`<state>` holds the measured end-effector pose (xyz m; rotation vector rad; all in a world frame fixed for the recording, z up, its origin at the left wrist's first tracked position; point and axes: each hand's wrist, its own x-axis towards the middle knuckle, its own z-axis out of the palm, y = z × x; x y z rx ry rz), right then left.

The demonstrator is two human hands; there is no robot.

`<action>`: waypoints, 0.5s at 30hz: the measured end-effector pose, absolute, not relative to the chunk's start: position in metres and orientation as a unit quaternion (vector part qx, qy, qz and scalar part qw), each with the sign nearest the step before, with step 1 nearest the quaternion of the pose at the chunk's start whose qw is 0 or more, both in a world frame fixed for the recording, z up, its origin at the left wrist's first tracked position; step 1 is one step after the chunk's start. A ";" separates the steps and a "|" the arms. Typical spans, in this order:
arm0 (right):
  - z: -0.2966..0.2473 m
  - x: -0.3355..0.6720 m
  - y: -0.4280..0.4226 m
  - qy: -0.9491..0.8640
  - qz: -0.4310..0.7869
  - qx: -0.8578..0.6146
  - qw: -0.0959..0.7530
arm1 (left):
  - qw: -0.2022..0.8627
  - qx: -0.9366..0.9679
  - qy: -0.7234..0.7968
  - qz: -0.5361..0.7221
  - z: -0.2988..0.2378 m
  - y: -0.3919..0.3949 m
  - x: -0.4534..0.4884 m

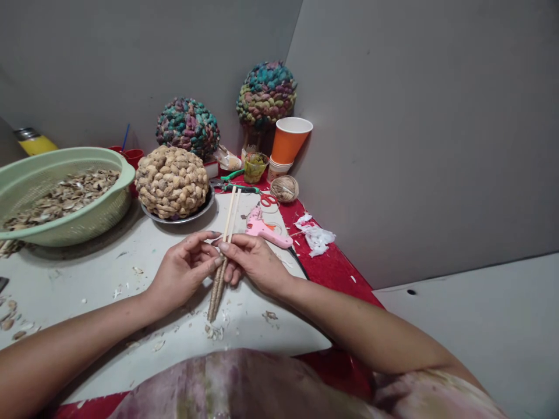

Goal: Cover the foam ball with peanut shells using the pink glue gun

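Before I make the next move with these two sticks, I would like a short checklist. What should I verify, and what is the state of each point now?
1. Sticks secured: ok, the right hand pinches them.
2. Left hand also gripping: cannot tell; its thumb tip is at the sticks, but the contact is unclear.
3. Cord wrapping reaching the far ends: not ok; it covers the near part, and the far part is bare.
4. Pink glue gun nearby: ok, it lies beyond the right hand.
5. Glue gun hot: cannot tell.
6. Surface under the sticks free of scraps: not ok, bits lie by the near ends.
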<state>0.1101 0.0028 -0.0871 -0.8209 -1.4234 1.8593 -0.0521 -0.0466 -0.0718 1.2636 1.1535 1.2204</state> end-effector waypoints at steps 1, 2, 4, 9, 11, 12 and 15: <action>-0.087 0.110 0.003 -0.541 0.709 -0.314 0.326 | 0.492 0.526 0.479 0.501 -0.072 -0.047 -0.052; -0.086 0.110 0.003 -0.538 0.710 -0.316 0.327 | 0.486 0.531 0.482 0.499 -0.071 -0.047 -0.052; -0.086 0.111 0.002 -0.534 0.711 -0.318 0.329 | 0.471 0.544 0.486 0.496 -0.071 -0.048 -0.052; -0.087 0.111 0.003 -0.539 0.706 -0.323 0.326 | 0.439 0.570 0.494 0.489 -0.072 -0.050 -0.052; -0.086 0.112 0.003 -0.543 0.702 -0.326 0.325 | 0.429 0.578 0.495 0.487 -0.075 -0.051 -0.053; -0.086 0.112 0.003 -0.545 0.701 -0.327 0.324 | 0.426 0.581 0.495 0.485 -0.076 -0.051 -0.054; -0.083 0.113 0.003 -0.544 0.699 -0.328 0.328 | 0.428 0.580 0.496 0.484 -0.080 -0.051 -0.056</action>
